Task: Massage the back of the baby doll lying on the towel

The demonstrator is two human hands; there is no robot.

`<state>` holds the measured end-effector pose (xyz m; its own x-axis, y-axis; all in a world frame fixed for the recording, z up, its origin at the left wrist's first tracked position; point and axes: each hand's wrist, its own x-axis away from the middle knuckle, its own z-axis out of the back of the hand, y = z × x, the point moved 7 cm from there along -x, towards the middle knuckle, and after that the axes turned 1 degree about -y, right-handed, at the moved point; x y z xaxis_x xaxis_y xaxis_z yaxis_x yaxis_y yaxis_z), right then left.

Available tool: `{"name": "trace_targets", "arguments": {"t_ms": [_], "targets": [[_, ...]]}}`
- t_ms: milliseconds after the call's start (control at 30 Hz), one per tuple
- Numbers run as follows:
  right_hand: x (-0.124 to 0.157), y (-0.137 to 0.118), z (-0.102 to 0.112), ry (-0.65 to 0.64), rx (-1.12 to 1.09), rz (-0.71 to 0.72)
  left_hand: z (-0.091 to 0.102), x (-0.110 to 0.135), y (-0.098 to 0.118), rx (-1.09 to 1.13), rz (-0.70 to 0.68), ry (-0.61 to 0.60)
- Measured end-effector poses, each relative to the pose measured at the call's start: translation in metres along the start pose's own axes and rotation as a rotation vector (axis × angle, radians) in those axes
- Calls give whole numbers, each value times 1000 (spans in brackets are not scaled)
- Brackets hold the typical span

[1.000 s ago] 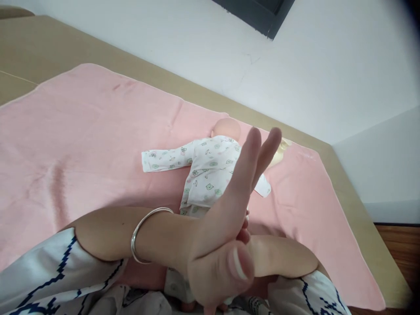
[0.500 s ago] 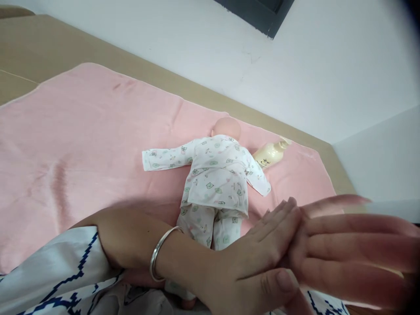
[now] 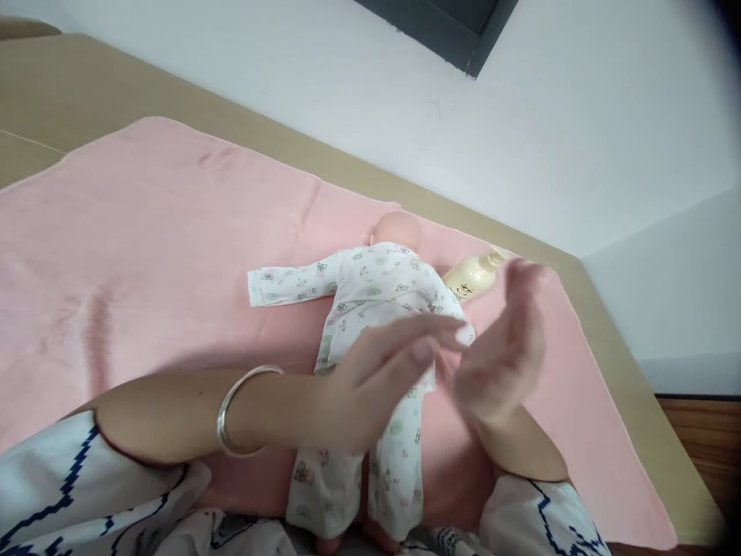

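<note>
White cloth sleeves with navy stepped lines (image 3: 49, 483) nearest, at both forearms; smooth silver bangle (image 3: 221, 421) around the left wrist; left hand (image 3: 370, 378) open, fingers extended together and slightly bent, thumb alongside, in line of sight with the doll's lower back; contact with it cannot be told; right hand (image 3: 503, 347) open, blurred, fingertips raised and a little curled, just beside the left fingertips; whether the two touch is unclear.

Bald, flesh-pink doll in white printed top and trousers (image 3: 382, 278) beneath and beyond the hands; lies back up on a soft pink cloth mat (image 3: 174, 232), feet nearest, head away, one sleeve stretched left; glossy pale-yellow pump bottle (image 3: 472, 276) on its side by the doll's right-hand shoulder, as seen.

Farther: tan flat platform (image 3: 503, 228) under the mat; plain white wall (image 3: 549, 116); dark grey framed panel (image 3: 451, 27) on it.
</note>
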<state>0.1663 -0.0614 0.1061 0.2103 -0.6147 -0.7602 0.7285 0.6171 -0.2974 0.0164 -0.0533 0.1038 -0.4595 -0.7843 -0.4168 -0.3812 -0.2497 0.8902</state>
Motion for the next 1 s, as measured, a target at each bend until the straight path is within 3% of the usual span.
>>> {"name": "trace_targets", "arguments": {"t_ms": [67, 167, 300, 400, 533, 667, 833, 900, 1000], "targets": [[-3, 8, -26, -43, -47, 13, 30, -18, -15, -134, -61, 211], [-3, 22, -68, -213, -12, -55, 71, -46, -45, -621, -101, 428], [2, 32, -104, -532, 25, 29, 90, -70, -96, -969, 13, 277], [-2, 51, -107, -627, 45, -2, 93, -66, -106, -1018, -29, 315], [-8, 82, -102, -595, 152, -230, 90, -58, -105, -1021, -48, 362], [2, 74, -97, -533, 318, -430, 90, -60, -104, -1041, -67, 361], [9, 31, -108, -630, 230, -141, 92, -61, -107, -1023, -113, 377], [6, 37, -111, -674, 167, -87, 92, -61, -107, -1020, -121, 380], [-4, 67, -105, -633, 163, -207, 91, -60, -107, -1016, -127, 380]]}}
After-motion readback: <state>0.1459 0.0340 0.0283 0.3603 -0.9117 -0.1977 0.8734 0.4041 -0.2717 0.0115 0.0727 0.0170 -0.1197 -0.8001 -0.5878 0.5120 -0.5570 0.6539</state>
